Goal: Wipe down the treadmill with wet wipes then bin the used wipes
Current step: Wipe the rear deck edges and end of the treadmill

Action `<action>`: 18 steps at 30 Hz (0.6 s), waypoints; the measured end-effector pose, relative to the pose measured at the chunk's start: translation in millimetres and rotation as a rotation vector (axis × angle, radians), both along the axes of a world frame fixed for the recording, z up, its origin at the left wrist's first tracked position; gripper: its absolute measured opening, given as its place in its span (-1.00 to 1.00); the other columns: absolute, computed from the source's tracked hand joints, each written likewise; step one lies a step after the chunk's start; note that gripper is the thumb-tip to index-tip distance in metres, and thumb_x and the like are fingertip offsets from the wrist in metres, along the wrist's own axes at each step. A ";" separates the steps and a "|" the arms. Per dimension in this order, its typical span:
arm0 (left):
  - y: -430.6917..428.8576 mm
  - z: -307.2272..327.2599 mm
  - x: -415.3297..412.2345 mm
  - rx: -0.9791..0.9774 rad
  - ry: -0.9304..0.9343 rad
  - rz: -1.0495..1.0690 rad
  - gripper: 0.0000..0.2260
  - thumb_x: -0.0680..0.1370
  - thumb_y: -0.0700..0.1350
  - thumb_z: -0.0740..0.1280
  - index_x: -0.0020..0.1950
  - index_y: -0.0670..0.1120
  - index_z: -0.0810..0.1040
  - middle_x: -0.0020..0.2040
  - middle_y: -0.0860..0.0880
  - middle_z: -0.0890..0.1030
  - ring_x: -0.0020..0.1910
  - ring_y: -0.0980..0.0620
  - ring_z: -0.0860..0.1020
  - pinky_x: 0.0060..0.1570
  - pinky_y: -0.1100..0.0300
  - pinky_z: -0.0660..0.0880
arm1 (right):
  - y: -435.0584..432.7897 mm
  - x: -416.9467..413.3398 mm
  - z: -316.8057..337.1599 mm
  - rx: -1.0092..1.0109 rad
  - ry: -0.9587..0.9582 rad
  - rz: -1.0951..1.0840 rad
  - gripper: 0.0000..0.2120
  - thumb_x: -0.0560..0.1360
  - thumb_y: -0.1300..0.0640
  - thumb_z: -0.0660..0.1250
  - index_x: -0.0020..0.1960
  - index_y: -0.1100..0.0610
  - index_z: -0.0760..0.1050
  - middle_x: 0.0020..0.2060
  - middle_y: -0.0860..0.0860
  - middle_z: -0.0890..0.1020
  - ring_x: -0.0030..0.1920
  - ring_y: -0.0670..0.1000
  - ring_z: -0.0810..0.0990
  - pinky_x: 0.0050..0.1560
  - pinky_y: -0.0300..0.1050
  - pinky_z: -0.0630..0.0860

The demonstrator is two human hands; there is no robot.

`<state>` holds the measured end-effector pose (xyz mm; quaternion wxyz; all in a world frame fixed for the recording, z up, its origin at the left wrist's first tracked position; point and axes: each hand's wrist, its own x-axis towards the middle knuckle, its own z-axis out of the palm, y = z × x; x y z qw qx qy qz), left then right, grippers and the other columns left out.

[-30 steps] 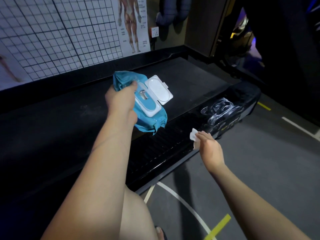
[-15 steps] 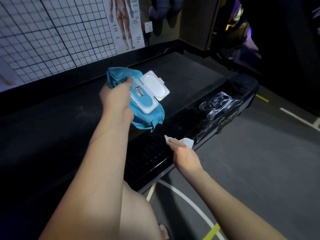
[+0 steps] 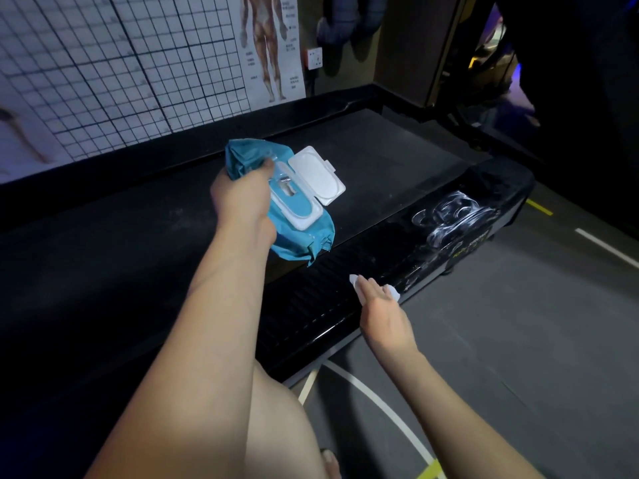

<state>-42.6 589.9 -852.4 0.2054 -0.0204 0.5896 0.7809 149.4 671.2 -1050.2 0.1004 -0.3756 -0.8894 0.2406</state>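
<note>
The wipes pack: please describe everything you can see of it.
The wipes pack is a soft, crinkled blue plastic pouch with a white dispenser frame on its face. Its flip lid stands open, folded out to the right. The left hand grips its left part, holding it tilted in the air above the black treadmill.

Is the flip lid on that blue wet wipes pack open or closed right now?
Open. The white plastic flip lid of the blue wet-wipe pack is swung back, exposing the dispensing opening.
</note>
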 end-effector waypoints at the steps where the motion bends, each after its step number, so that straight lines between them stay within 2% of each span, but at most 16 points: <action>1: -0.5 -0.8 -1.9 0.001 0.006 0.006 -0.86 0.57 -0.24 0.51 0.01 -0.03 0.61 0.00 -0.09 0.74 -0.06 -0.07 0.75 -0.07 -0.02 0.72 | 1.3 9.6 -5.2 -0.005 0.046 -0.003 -0.54 0.63 0.33 0.12 0.34 -0.17 0.30 0.04 -0.18 0.43 0.40 0.05 0.40 0.17 0.03 0.51; 2: -1.0 -0.8 -2.7 0.001 0.011 0.012 -0.86 0.57 -0.24 0.51 -0.01 -0.03 0.61 -0.01 -0.09 0.74 -0.06 -0.08 0.75 -0.05 -0.04 0.72 | 1.2 19.2 -4.7 -0.058 0.082 -0.012 -0.62 0.68 0.22 0.11 0.35 -0.20 0.31 0.08 -0.22 0.47 0.47 -0.04 0.32 0.22 -0.01 0.45; 4: 0.2 0.1 -2.8 0.001 0.023 0.020 -0.85 0.57 -0.24 0.50 -0.05 -0.02 0.60 -0.02 -0.08 0.74 -0.04 -0.08 0.74 0.00 -0.07 0.71 | 4.1 36.2 -0.2 -0.114 0.127 0.032 -0.67 0.70 0.05 0.11 0.33 -0.35 0.36 0.30 -0.34 0.51 0.48 -0.19 0.16 0.28 -0.14 0.36; 5: 1.5 0.4 -2.1 -0.002 0.027 0.020 -0.85 0.57 -0.24 0.50 -0.06 -0.02 0.60 -0.02 -0.08 0.74 -0.03 -0.07 0.74 0.02 -0.08 0.71 | 7.6 41.8 1.0 -0.123 0.162 0.020 -0.71 0.70 0.01 0.13 0.29 -0.35 0.40 0.33 -0.34 0.50 0.48 -0.19 0.22 0.26 -0.18 0.37; 6: 2.7 1.3 -0.7 -0.005 0.027 0.018 -0.85 0.57 -0.24 0.51 -0.06 -0.02 0.60 -0.01 -0.08 0.73 -0.02 -0.07 0.74 0.04 -0.09 0.71 | 10.6 45.4 2.4 -0.130 0.195 -0.023 -0.78 0.70 0.00 0.15 0.26 -0.26 0.45 0.33 -0.28 0.54 0.46 -0.13 0.35 0.22 -0.18 0.44; 8: 5.4 1.3 1.9 -0.010 0.024 0.012 -0.85 0.57 -0.24 0.51 -0.06 -0.02 0.60 0.00 -0.08 0.73 -0.02 -0.07 0.74 0.05 -0.10 0.70 | 12.7 46.8 1.7 -0.111 0.281 -0.127 -0.83 0.68 0.08 0.22 0.23 -0.04 0.52 0.18 -0.05 0.68 0.25 0.00 0.62 0.16 -0.16 0.57; 9: 7.2 0.8 2.3 -0.013 0.025 0.007 -0.85 0.57 -0.23 0.51 -0.05 -0.01 0.60 0.01 -0.08 0.73 -0.01 -0.08 0.74 0.06 -0.10 0.70 | 13.9 46.7 0.9 -0.094 0.336 -0.192 -0.78 0.65 0.19 0.27 0.23 0.00 0.57 0.07 0.01 0.73 0.09 -0.04 0.69 0.07 -0.27 0.58; 10: 8.7 0.8 3.2 -0.014 0.026 0.002 -0.85 0.57 -0.23 0.51 -0.05 -0.01 0.60 0.02 -0.08 0.73 0.00 -0.08 0.73 0.08 -0.11 0.70 | 15.6 46.7 0.9 -0.117 0.394 -0.280 -0.68 0.60 0.30 0.27 0.26 0.04 0.60 -0.02 0.04 0.74 -0.10 -0.15 0.71 -0.07 -0.42 0.53; 11: 10.4 0.7 3.4 -0.011 0.026 -0.002 -0.85 0.56 -0.23 0.52 -0.04 -0.01 0.60 0.03 -0.08 0.73 0.01 -0.09 0.73 0.09 -0.12 0.69 | 17.7 47.0 4.4 -0.142 0.448 -0.372 -0.60 0.56 0.36 0.24 0.29 0.03 0.60 -0.09 0.04 0.74 -0.27 -0.21 0.65 -0.21 -0.48 0.45; 12: 11.8 1.4 3.9 -0.002 0.024 -0.004 -0.85 0.56 -0.23 0.52 -0.03 -0.02 0.61 0.04 -0.08 0.73 0.01 -0.09 0.73 0.09 -0.12 0.69 | 20.6 46.3 7.6 -0.137 0.486 -0.446 -0.55 0.54 0.36 0.23 0.30 0.00 0.60 -0.12 0.04 0.73 -0.33 -0.19 0.61 -0.27 -0.45 0.41; 13: 13.4 1.6 3.9 0.008 0.025 -0.002 -0.85 0.56 -0.24 0.52 -0.02 -0.02 0.61 0.04 -0.08 0.74 0.01 -0.09 0.73 0.09 -0.11 0.69 | 22.8 44.8 11.6 -0.106 0.498 -0.458 -0.53 0.53 0.35 0.24 0.32 -0.04 0.59 -0.10 0.02 0.73 -0.33 -0.16 0.59 -0.25 -0.40 0.41; 15: 16.0 2.8 5.6 0.014 0.031 0.005 -0.84 0.56 -0.25 0.51 -0.03 -0.01 0.61 0.05 -0.08 0.73 0.03 -0.08 0.73 0.11 -0.11 0.69 | 25.0 34.8 14.4 -0.046 0.448 -0.300 -0.52 0.54 0.34 0.27 0.35 -0.06 0.56 -0.01 -0.04 0.73 -0.18 -0.08 0.66 -0.12 -0.34 0.44; 18: 19.8 4.0 10.8 0.012 0.031 0.001 -0.83 0.56 -0.25 0.51 -0.04 0.00 0.61 0.05 -0.07 0.73 0.05 -0.08 0.72 0.15 -0.12 0.68 | 18.4 13.8 13.2 -0.004 0.105 -0.033 -0.53 0.59 0.27 0.23 0.39 -0.16 0.45 0.14 -0.06 0.67 0.09 0.01 0.64 -0.07 -0.18 0.46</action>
